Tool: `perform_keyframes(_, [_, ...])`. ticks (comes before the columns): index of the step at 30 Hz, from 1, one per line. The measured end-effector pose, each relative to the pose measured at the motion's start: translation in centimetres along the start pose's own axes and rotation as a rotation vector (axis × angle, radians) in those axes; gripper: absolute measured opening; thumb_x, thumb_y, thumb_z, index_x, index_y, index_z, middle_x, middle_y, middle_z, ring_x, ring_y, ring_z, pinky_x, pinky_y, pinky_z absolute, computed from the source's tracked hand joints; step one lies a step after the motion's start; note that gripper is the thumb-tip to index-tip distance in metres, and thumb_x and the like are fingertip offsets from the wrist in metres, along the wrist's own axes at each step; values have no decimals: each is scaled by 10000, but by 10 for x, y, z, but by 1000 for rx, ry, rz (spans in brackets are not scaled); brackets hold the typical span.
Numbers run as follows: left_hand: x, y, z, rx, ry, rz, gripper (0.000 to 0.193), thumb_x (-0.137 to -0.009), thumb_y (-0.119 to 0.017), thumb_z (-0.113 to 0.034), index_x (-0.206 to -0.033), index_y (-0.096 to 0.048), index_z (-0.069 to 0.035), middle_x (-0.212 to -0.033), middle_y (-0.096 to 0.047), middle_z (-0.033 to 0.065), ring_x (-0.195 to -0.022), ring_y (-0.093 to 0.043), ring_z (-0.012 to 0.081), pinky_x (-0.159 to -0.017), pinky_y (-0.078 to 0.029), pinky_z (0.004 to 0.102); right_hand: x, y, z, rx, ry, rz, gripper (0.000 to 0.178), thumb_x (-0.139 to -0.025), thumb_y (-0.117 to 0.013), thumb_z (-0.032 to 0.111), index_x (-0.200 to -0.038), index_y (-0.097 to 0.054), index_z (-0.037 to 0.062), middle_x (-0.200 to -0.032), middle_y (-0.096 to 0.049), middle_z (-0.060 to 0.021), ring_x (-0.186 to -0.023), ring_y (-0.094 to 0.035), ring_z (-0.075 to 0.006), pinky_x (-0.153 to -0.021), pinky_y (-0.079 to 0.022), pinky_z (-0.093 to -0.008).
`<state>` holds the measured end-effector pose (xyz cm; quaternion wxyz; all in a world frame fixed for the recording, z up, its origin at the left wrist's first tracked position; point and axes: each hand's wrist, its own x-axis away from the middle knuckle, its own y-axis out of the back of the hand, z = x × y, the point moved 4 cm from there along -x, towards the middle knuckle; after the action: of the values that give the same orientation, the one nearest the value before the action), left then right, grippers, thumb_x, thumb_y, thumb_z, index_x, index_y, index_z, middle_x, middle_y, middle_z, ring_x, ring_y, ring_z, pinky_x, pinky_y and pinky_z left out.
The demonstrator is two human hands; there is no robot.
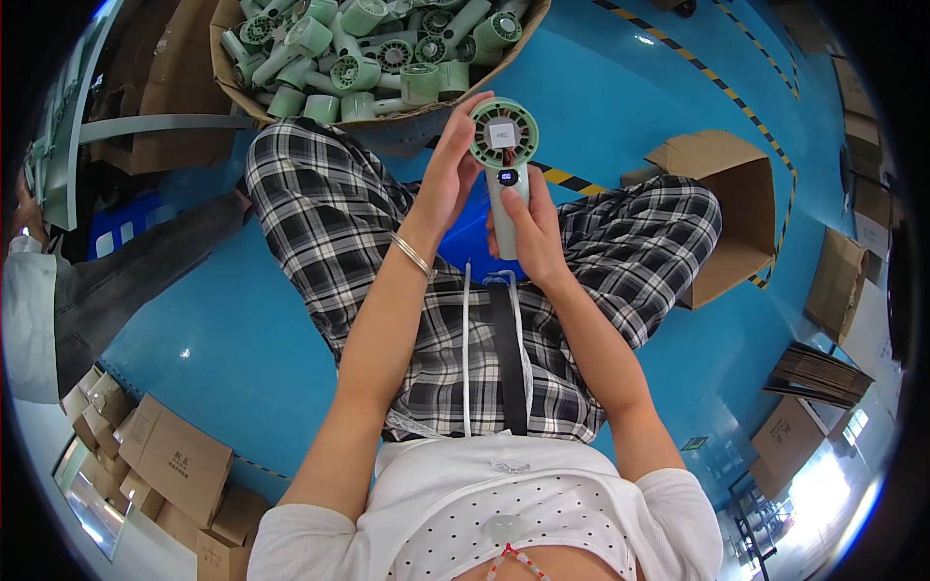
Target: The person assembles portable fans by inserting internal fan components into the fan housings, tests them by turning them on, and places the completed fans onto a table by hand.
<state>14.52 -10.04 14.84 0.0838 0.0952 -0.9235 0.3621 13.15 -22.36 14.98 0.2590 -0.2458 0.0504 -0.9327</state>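
A pale green handheld fan (505,140) is held upright in front of me, its round head away from me and a small lit display on its neck. Around the handle, my right hand (533,228) is closed, with the thumb pressed just below the display. My left hand (451,160) rests against the left side of the fan head, fingers stretched along its rim. Wires and a square white label show inside the head. Beyond it, a large cardboard box (232,95) is heaped with similar green fans (387,56).
An open cardboard box (731,213) lies by my right knee. Another person's leg (145,261) reaches in from the left, near a metal frame (73,126). Stacked cartons (174,460) stand lower left; flattened cardboard (819,376) is at the right. Striped tape marks the blue floor (601,87).
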Motion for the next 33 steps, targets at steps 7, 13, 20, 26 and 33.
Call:
perform_keyframes(7, [1, 0, 0, -16, -2, -5, 545, -854, -576, -252, -1304, -345, -48, -1143, -497, 56, -1042, -492, 122, -901, -381, 253, 0, -1, -1, 30, 4, -9, 246, -940, -399, 206, -1125, -351, 52, -681, -521, -85, -429, -506, -158, -387, -391, -257])
perform_keyframes(13, [-2, 4, 5, -126, 4, -124, 509, -816, -631, -189, -1238, -396, -28, -1080, -525, 57, -984, -509, 120, -867, -403, 255, -1, -2, 0, 45, -1, -12, 236, -942, -405, 223, -1092, -356, 48, -674, -522, -80, -430, -509, -154, -384, -388, -253])
perform_keyframes(20, [-2, 4, 3, -127, -8, -150, 497, -800, -655, -200, -1196, -426, -6, -1051, -538, 59, -958, -517, 118, -854, -412, 256, -2, -3, -1, 53, 1, -12, 236, -946, -405, 236, -1085, -359, 51, -667, -524, -77, -433, -515, -155, -385, -395, -253])
perform_keyframes(26, [-3, 5, 3, -109, -7, -147, 509, -782, -679, -183, -1188, -434, 1, -1031, -554, 62, -933, -536, 115, -827, -431, 256, -2, -3, -1, 28, -17, -5, 222, -943, -403, 225, -1080, -362, 54, -668, -526, -80, -431, -514, -160, -383, -397, -256])
perform_keyframes(33, [-2, 5, 2, -99, -9, -143, 518, -779, -687, -182, -1191, -432, 2, -1029, -559, 63, -931, -542, 115, -824, -433, 257, -2, 0, 0, -29, -20, 12, 213, -934, -418, 210, -1073, -369, 56, -659, -522, -79, -423, -506, -169, -378, -391, -256])
